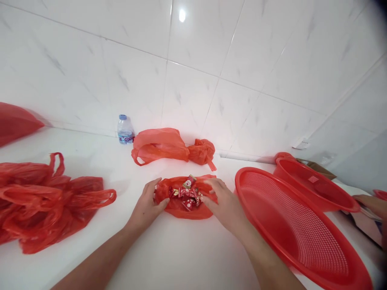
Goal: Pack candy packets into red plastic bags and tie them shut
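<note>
An opened red plastic bag point(193, 215) lies on the white table in front of me, its mouth spread wide. Inside it are several small wrapped candies point(188, 193) in red, pink and green wrappers. My left hand point(148, 203) grips the bag's left side, thumb over the rim and fingers along the outer edge. On the opposite side my right hand point(225, 203) curls around the bag's rim, its thumb close to the candies. Part of the bag's right edge is hidden behind this hand.
Red plastic bags point(45, 201) are heaped at left. A water bottle point(125, 129), a flattened red bag point(160, 145) and a knotted red bag point(202, 152) stand by the tiled wall. A red basket point(269, 217) and red basin point(311, 181) are at right, near another person's hand point(373, 204).
</note>
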`<state>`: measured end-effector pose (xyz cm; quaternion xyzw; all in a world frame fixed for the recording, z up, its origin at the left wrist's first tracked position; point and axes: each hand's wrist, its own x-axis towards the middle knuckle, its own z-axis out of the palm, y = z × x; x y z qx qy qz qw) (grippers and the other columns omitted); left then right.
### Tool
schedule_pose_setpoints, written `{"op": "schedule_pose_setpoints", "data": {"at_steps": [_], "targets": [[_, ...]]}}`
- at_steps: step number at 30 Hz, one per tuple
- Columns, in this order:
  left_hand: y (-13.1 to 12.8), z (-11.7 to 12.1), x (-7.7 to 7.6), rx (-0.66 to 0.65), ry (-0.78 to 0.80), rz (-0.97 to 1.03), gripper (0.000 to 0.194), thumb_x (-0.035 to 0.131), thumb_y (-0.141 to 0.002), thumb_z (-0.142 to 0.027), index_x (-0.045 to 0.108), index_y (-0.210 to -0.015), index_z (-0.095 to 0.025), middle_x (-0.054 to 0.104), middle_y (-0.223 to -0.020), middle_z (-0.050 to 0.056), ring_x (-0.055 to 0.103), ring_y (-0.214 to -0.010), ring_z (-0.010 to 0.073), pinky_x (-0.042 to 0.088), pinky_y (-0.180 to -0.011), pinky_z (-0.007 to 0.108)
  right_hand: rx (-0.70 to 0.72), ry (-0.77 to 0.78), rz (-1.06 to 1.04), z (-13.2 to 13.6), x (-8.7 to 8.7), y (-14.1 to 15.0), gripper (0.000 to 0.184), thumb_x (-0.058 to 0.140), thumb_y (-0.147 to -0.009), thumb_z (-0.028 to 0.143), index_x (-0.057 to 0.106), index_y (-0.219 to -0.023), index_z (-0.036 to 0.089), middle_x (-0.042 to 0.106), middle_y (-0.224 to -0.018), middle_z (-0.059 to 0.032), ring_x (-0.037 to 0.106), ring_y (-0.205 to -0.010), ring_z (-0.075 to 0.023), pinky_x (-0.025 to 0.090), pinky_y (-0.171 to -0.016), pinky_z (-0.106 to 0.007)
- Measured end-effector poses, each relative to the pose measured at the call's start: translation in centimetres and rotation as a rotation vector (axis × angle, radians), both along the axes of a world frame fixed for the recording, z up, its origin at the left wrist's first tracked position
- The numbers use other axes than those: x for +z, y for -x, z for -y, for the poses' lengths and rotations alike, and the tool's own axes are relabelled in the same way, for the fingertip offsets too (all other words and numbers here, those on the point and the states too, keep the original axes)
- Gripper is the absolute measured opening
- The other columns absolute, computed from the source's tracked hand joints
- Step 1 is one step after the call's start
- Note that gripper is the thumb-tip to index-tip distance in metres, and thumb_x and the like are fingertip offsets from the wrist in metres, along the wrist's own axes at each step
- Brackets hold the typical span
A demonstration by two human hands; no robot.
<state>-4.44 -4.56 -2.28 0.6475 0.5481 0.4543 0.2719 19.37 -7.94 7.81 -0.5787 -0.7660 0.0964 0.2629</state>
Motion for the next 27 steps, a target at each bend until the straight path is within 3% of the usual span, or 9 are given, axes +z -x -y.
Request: {"op": "schedule_pose_setpoints", "data": {"at_steps": [8, 13, 16, 19, 23, 27], "targets": [[0.0, -0.1, -0.2, -0.003, 0.023, -0.015, 0.057, 0.055, -0.081, -0.037, 0.034, -0.134, -0.034, 0.04, -0.133, 0.006, 0.054, -0.105, 0.0215, 0.052, -0.081, 0.035, -0.085, 0.022, 0.207, 4.4, -3.0, -5.2, 0.033, 0.049, -0.085, 0.029, 0.051, -0.118, 0.029, 0.048, -0.133, -0.0057, 0.052, -0.117, -0.0248, 0.046, -0.093, -0.044], [0.1, 0.0, 0.2, -0.03, -0.001, -0.027, 0.054, 0.053, -0.082, -0.037, 0.038, -0.133, -0.034, 0.04, -0.134, 0.005, 0.051, -0.112, 0.0233, 0.053, -0.08, 0.034, -0.216, -0.039, 0.219, 4.5, -4.7, -8.3, 0.029, 0.048, -0.086, 0.03, 0.053, -0.114, 0.025, 0.045, -0.134, -0.0091, 0.048, -0.121, -0.028, 0.045, -0.095, -0.047], [0.0, -0.1, 0.2, -0.017, 0.002, -0.026, 0.055, 0.053, -0.081, -0.038, 0.038, -0.133, -0.033, 0.04, -0.135, 0.006, 0.052, -0.111, 0.0234, 0.053, -0.08, 0.034, -0.24, 0.002, 0.106, 3.5, -4.9, -8.3, 0.031, 0.047, -0.086, 0.031, 0.051, -0.116, 0.026, 0.047, -0.13, -0.009, 0.051, -0.116, -0.0269, 0.048, -0.09, -0.045], [-0.2, -0.1, 0.0, 0.032, 0.037, -0.011, 0.058, 0.053, -0.08, -0.04, 0.035, -0.134, -0.032, 0.041, -0.135, 0.006, 0.054, -0.108, 0.0231, 0.052, -0.083, 0.036, -0.22, 0.004, -0.015, 1.7, -5.1, -7.1, 0.043, 0.048, -0.085, 0.034, 0.042, -0.127, 0.028, 0.044, -0.132, -0.0077, 0.048, -0.12, -0.0244, 0.044, -0.096, -0.043], [-0.2, 0.0, 0.0, 0.073, 0.076, 0.021, 0.062, 0.053, -0.079, -0.041, 0.031, -0.135, -0.028, 0.044, -0.134, 0.007, 0.056, -0.106, 0.0229, 0.051, -0.085, 0.037, -0.287, -0.061, -0.079, -1.9, -5.9, -5.9, 0.063, 0.051, -0.08, 0.038, 0.031, -0.137, 0.021, 0.038, -0.139, -0.011, 0.036, -0.131, -0.0242, 0.033, -0.106, -0.04], [-0.4, -0.2, 0.5, 0.109, 0.059, -0.029, 0.065, 0.054, -0.078, -0.043, 0.031, -0.136, -0.028, 0.042, -0.137, 0.008, 0.058, -0.102, 0.0228, 0.049, -0.086, 0.037, -0.37, 0.03, -0.133, -5.9, -7.0, -5.6, 0.072, 0.055, -0.076, 0.037, 0.031, -0.139, 0.015, 0.043, -0.137, -0.0141, 0.042, -0.126, -0.0257, 0.037, -0.1, -0.037]]}}
